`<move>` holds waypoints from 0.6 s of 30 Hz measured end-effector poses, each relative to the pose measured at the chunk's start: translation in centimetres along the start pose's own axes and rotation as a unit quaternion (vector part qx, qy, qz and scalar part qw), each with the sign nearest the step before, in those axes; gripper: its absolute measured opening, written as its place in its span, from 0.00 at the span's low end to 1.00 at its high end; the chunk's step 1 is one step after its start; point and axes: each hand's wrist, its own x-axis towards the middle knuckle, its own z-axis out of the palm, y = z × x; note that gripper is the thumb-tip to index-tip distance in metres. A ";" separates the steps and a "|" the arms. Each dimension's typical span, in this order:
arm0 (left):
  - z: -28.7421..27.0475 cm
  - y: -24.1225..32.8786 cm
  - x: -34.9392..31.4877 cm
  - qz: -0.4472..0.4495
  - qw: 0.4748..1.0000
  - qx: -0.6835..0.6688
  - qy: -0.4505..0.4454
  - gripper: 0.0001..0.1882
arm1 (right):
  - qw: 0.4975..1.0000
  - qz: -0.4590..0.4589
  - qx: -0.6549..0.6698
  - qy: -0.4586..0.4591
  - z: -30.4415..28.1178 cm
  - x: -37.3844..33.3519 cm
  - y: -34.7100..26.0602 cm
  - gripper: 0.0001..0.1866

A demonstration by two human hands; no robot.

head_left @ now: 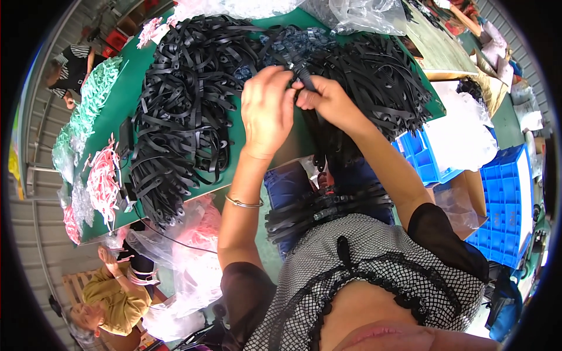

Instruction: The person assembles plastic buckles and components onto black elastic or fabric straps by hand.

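Note:
Both my hands are raised over the green table's near edge. My right hand [331, 100] pinches a black ribbed strap [303, 75] between thumb and fingers; the strap slants up toward the far side. Close beside it, my left hand [266, 105] has its fingers curled together, and what they grip is hidden behind them. A large heap of black straps [187, 105] lies to the left of my hands, and another heap of black straps [383, 82] to the right. Between the heaps, beyond my hands, sits a pile of small dark translucent buckles [298, 44]. More black straps [328, 207] lie across my lap.
Pink straps [105, 175] and mint-green straps [96, 93] lie at the table's left. Blue crates [500, 205] stand at the right, near a white bag [462, 137]. Clear plastic [363, 14] lies at the back. A person [114, 298] sits at lower left, another [73, 70] farther off.

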 end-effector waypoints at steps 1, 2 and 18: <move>0.5 0.4 -0.8 -0.107 0.991 -0.078 0.033 0.13 | 0.997 0.035 0.072 0.008 -0.5 0.2 -0.2 0.09; 1.1 0.6 -1.7 -0.212 0.963 -0.153 0.065 0.13 | 0.991 0.047 0.128 0.013 -0.8 0.4 -0.3 0.10; 6.2 1.4 -3.2 -0.218 0.941 -0.228 -0.123 0.10 | 0.903 -0.067 0.419 -0.063 -5.5 1.3 -6.3 0.18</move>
